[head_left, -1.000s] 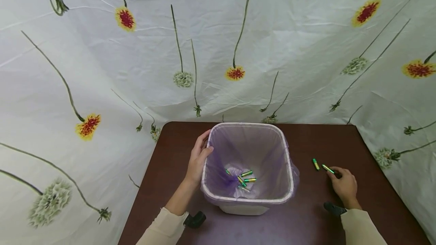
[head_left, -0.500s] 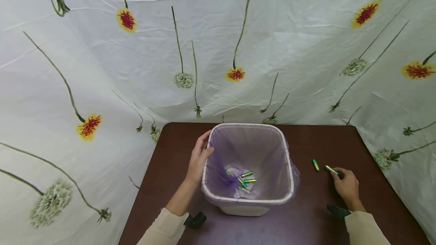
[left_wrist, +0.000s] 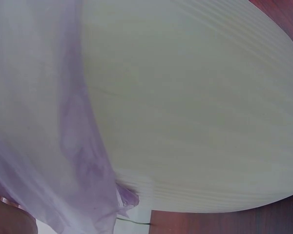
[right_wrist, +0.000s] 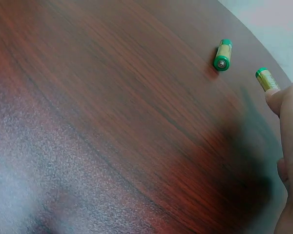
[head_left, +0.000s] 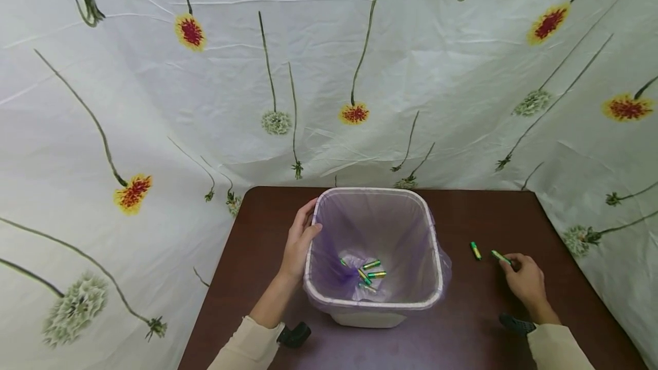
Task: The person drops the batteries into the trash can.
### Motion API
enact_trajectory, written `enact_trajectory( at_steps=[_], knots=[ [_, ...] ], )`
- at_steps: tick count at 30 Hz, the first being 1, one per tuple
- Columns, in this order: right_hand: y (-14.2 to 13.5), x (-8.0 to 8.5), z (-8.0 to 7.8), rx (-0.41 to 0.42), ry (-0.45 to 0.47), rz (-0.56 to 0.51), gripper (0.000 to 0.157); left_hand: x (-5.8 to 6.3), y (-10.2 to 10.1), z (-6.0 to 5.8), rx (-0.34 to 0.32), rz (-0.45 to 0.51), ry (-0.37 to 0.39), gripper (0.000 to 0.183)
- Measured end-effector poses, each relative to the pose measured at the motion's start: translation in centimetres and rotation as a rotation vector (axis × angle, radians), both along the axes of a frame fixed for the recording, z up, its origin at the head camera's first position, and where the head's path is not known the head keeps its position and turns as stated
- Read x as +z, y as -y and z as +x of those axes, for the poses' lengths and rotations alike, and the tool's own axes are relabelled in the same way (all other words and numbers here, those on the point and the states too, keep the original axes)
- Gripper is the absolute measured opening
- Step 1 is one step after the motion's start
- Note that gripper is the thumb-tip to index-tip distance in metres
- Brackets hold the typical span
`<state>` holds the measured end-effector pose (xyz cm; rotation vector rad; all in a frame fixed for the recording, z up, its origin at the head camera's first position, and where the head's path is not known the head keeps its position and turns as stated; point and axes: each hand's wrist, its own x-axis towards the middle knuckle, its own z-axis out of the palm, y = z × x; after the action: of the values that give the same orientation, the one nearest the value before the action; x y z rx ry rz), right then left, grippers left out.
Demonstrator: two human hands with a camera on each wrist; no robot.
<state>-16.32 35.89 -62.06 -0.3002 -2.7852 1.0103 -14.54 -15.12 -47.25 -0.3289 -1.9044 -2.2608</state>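
A pale trash bin (head_left: 368,319), lined with a purple translucent bag (head_left: 396,227), stands on the table. My left hand (head_left: 295,250) grips its left rim, thumb over the edge, the other fingers outside. Several green-and-gold batteries (head_left: 377,274) lie on the bag at the bottom. To the right, my right hand (head_left: 528,283) pinches one battery (right_wrist: 267,79) between thumb and fingers, low over the tabletop. Another battery (right_wrist: 223,55) lies loose on the wood just left of that hand. In the left wrist view the bin's side wall (left_wrist: 195,107) fills most of the picture.
The dark brown table (head_left: 462,210) has a rounded back left corner. A white cloth with printed flowers (head_left: 231,73) hangs behind it and along both sides. Overhanging bag film (head_left: 445,264) bulges out past the bin's right rim.
My right hand has shifted slightly right and towards me with the pinched battery, a little farther from the loose one. The left hand and the bin have stayed in place.
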Motion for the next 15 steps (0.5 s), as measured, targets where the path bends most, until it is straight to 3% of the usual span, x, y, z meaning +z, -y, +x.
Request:
enact_trajectory(
  at_steps=[15],
  knots=[
    [0.0,2.4,-0.5,0.081,-0.11,0.02,0.02,0.2,0.0,0.0,-0.008,0.007,0.013,0.055]
  ],
)
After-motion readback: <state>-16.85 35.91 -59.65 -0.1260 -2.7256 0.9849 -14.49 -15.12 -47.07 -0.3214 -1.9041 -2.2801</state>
